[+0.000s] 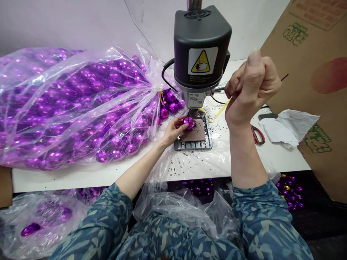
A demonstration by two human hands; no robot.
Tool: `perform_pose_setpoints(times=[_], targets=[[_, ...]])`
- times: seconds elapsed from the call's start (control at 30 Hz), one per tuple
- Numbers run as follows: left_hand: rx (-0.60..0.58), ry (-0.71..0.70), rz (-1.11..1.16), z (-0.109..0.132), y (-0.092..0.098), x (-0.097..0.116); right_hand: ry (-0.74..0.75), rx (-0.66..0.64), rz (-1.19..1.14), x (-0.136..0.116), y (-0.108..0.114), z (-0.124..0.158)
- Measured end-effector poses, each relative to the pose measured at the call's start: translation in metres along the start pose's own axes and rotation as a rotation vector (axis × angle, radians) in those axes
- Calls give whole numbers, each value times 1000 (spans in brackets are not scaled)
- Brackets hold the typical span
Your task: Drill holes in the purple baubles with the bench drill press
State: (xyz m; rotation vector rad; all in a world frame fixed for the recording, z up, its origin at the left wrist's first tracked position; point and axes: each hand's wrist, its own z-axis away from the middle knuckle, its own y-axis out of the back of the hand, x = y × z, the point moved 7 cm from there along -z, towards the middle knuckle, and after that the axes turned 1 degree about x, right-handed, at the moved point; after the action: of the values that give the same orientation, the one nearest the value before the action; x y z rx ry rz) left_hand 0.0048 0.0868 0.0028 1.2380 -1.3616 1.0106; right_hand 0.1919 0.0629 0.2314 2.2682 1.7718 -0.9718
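Note:
My left hand (174, 130) pinches a shiny purple faceted ball (189, 123) between thumb and fingers. It holds the ball on a flat board (193, 131) over the slotted metal base (193, 145), right under the chuck (193, 112) of a small bench drill press (202, 50). Whether the bit touches the ball is hidden. Raised to the right of the machine, my right hand (252, 86) is closed in a fist around the drill press lever (220, 89); most of the lever is hidden behind the fingers.
A big clear bag (78, 104) of purple balls fills the left side, with loose balls (173, 107) at its mouth. Dark shavings litter the white table (217, 164). Red-handled scissors (258, 135), white paper (284, 126) and a cardboard box (320, 94) stand right. More balls (200, 186) lie below the edge.

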Motion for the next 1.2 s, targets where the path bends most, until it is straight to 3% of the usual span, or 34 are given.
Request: perform_pose_setpoints(times=[0.2,0.37,0.57,0.8,1.2], targets=[[2,-33,-113,2,-6,2,-12,-6,0,-3,0,0],[30,-139,-356,11,-11,9,-16,4,-61,-5,1,0],[-47,-167,-188,16,-23,9,2,6,-64,-5,2,2],[-44,-149,-220,15,-23,6,77,20,-236,-5,10,17],[-34,-154,-173,14,-22,1,173,162,-169,9,26,38]])
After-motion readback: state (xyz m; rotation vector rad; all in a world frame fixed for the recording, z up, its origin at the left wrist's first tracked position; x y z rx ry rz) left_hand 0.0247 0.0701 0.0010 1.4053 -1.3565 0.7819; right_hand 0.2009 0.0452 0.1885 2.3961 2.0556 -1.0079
